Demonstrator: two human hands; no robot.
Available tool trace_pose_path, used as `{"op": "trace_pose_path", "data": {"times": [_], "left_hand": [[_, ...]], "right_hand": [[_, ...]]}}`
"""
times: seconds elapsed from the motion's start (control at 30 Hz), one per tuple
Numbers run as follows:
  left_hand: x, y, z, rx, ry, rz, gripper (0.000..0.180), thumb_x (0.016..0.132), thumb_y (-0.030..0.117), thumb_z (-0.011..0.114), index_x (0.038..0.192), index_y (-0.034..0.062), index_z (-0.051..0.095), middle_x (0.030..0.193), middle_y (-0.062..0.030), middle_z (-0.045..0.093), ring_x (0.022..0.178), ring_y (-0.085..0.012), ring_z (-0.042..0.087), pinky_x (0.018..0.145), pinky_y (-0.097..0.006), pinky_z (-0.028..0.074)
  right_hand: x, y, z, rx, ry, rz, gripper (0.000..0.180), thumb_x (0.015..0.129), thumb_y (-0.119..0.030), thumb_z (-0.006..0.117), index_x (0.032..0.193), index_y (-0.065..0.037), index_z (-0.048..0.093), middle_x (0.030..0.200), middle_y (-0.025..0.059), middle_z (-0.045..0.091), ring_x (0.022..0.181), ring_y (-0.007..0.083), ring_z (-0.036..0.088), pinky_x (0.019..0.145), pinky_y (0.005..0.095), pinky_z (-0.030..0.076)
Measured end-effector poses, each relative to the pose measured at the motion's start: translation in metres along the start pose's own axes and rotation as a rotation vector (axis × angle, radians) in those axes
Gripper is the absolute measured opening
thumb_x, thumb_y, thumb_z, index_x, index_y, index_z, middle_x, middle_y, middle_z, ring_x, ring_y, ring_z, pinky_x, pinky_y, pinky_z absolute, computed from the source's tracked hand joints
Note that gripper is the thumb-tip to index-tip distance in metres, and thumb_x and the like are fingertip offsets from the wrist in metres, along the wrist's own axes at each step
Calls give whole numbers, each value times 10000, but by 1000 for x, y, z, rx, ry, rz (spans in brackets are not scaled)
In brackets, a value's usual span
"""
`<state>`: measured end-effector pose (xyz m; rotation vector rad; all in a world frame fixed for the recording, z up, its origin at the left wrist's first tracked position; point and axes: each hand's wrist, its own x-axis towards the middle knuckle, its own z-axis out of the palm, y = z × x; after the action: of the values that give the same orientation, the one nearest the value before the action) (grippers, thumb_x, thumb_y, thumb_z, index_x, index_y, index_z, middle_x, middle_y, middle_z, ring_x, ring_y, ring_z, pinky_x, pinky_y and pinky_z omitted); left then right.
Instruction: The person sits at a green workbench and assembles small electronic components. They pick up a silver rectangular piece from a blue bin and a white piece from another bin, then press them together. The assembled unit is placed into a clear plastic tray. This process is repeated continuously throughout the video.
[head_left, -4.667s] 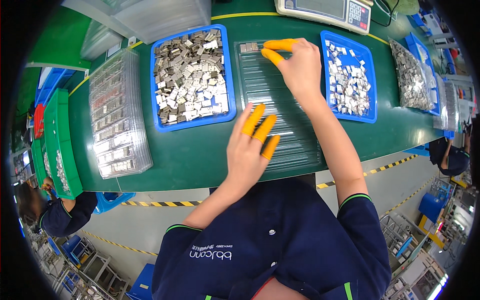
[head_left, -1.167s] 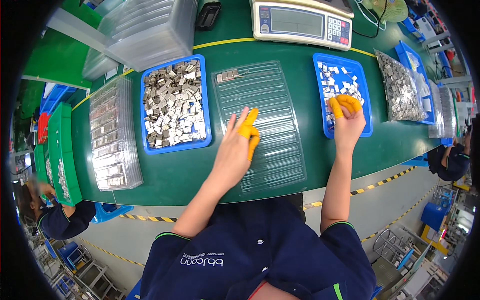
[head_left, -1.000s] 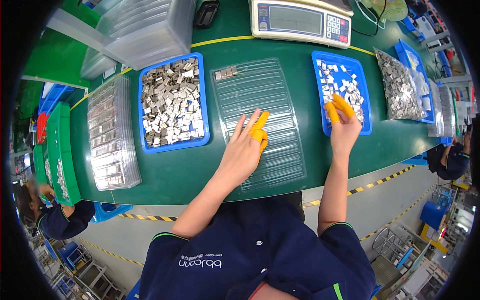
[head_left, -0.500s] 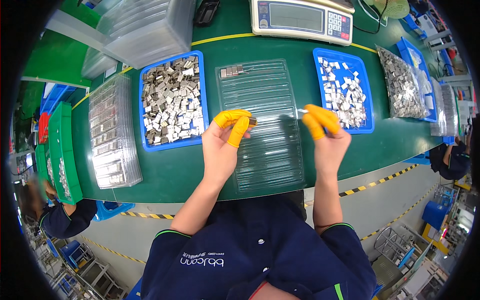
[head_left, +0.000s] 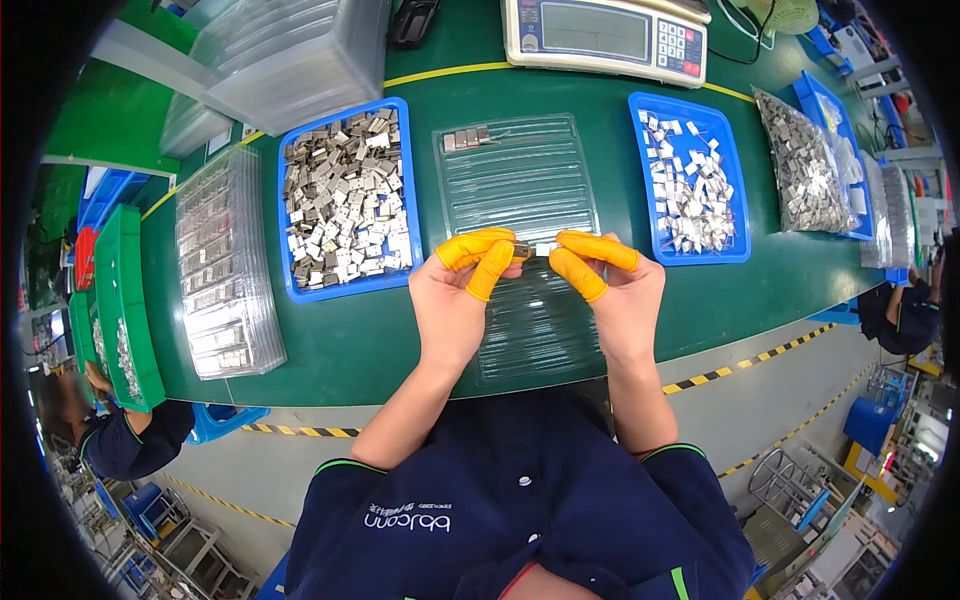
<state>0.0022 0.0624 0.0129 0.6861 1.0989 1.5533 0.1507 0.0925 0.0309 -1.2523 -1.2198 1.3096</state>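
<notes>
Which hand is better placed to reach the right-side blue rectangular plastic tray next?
Likely the right hand: though holding a small white piece, it is nearer that tray than the left hand.

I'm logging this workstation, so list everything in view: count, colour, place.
Table: one, green, middle
Left tray of metal shells: one, blue, left of centre
Right tray of white parts: one, blue, right of centre
Ribbed tray: one, clear, between them
Small parts: a few, grey, ribbed tray's far left corner
Filled tray stack: one, clear, left
Tall tray stack: one, clear, upper left
Dish: one, black, top
Scale: one, white, top
Bag of metal parts: one, clear, right
Bins: at least two, green, left
Other people: two, dark clothing, side edges
Edge equipment: too small to count
Held metal piece: one, dark, centre
Held white piece: one, white, centre
Left hand: one, yellow finger covers, centre
Right hand: one, yellow finger covers, centre
</notes>
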Motion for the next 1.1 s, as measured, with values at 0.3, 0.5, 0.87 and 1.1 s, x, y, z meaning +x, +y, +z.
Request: {"op": "trace_pose_path", "data": {"times": [0.3,0.5,0.87,1.1], "left_hand": [[-3,-7,3,-22,-44,-25,178,839,9,625,1005,-53,611,979,-109,639,851,-161,625,768,-285,531],[-4,-17,8,168,-60,70,182,825,23,648,994,-40,618,959,-101,645,836,-169,633,783,-279,512],[6,-13,10,187,-186,-183,249,791,-25,664,1034,-63,628,1015,-128,652,889,-190,645,825,-292,521],[14,-12,11,302,-210,-294,239,764,-26,687,994,-76,642,965,-138,662,843,-186,649,785,-286,531]], "right_hand": [[-4,9,0,58,19,0,217,717,69,707,931,56,673,876,81,644,810,123,589,774,233,466],[-6,15,-8,227,63,-11,211,719,65,704,927,55,674,884,79,640,800,121,584,753,222,453],[-3,29,-20,334,110,20,210,722,89,693,929,57,671,889,88,637,799,126,576,737,224,462],[3,29,-34,124,-22,132,213,686,76,720,893,55,671,878,83,647,798,123,577,782,248,463]]}}
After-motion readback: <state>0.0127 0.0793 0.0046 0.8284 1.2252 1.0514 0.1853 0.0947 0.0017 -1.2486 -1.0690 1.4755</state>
